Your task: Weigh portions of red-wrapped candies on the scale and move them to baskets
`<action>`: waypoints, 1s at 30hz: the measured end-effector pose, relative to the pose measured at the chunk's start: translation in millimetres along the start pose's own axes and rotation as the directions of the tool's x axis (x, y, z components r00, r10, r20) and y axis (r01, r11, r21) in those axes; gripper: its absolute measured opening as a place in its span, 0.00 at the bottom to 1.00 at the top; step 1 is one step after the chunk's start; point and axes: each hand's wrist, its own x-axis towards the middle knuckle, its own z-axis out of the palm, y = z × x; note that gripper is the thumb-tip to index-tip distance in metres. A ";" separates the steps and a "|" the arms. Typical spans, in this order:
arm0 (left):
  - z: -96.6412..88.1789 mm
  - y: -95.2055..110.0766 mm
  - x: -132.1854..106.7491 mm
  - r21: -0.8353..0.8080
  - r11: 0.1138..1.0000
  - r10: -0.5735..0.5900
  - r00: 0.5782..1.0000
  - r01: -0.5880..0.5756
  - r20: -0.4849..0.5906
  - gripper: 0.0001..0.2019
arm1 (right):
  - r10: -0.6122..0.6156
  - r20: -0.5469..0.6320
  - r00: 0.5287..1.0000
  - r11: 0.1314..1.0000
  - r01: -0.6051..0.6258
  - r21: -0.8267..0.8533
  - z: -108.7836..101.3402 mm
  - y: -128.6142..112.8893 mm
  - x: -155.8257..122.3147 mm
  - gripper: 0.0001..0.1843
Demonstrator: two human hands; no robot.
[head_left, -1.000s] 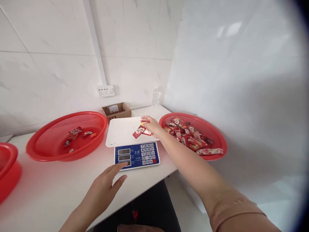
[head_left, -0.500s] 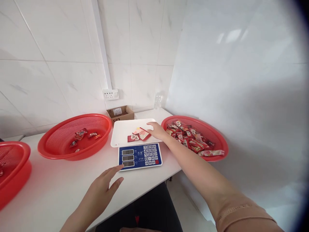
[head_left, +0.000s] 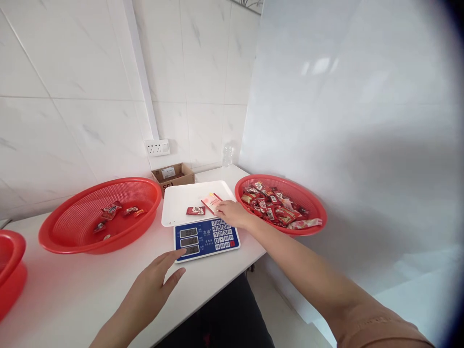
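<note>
A white weighing scale with a tray (head_left: 181,198) and a blue keypad panel (head_left: 207,233) stands on the table. On the tray lies a small red candy packet (head_left: 195,210), and beside it a flat pink-and-red packet (head_left: 210,201). My right hand (head_left: 232,213) reaches over the tray's right side, fingers closed on the right edge of the pink-and-red packet; the thumb is hidden. My left hand (head_left: 154,276) is empty with thumb and fingers apart, its index fingertip at the lowest display.
To the right sits a red basket (head_left: 324,212) heaped with wrapped candies. Another red basket (head_left: 54,241) on the left holds several candies, and a further basket (head_left: 16,241) is cut off at the edge. A cardboard box (head_left: 181,180) and a clear bottle (head_left: 227,155) stand behind.
My right hand has come down and closed on the pink-and-red packet, which now lies turned more upright in view. The camera view has shifted slightly; my left hand stays by the display.
</note>
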 end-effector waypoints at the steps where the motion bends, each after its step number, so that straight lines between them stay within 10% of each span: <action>1: -1.6 0.4 5.6 0.007 1.000 0.021 1.000 -0.021 -0.005 0.20 | 0.009 -0.009 1.000 1.000 -0.009 -0.008 0.2 -2.1 -2.2 0.20; 7: -6.5 3.1 62.1 0.084 0.971 0.229 0.972 -0.224 -0.060 0.21 | -0.002 -0.092 0.996 1.000 0.004 0.020 -12.3 1.9 -9.4 0.21; 12: -8.7 -2.8 105.0 0.138 0.943 0.312 0.949 -0.303 -0.046 0.22 | 0.178 -0.205 0.962 0.984 -0.172 0.050 -45.7 75.1 -12.4 0.21; 18: 5.1 -13.3 139.0 0.123 0.932 0.345 0.939 -0.341 -0.008 0.20 | 0.346 -0.082 0.935 0.935 -0.335 0.117 -50.0 153.7 -10.6 0.27; 23: 16.4 -5.8 165.5 0.151 0.945 0.287 0.957 -0.291 0.052 0.22 | 0.337 -0.017 0.941 0.921 -0.326 0.211 -29.3 155.9 10.9 0.45; 30: 15.1 2.5 178.8 0.141 0.969 0.194 0.978 -0.203 0.077 0.22 | 0.321 -0.112 0.940 0.889 -0.259 0.377 -40.0 164.6 13.3 0.45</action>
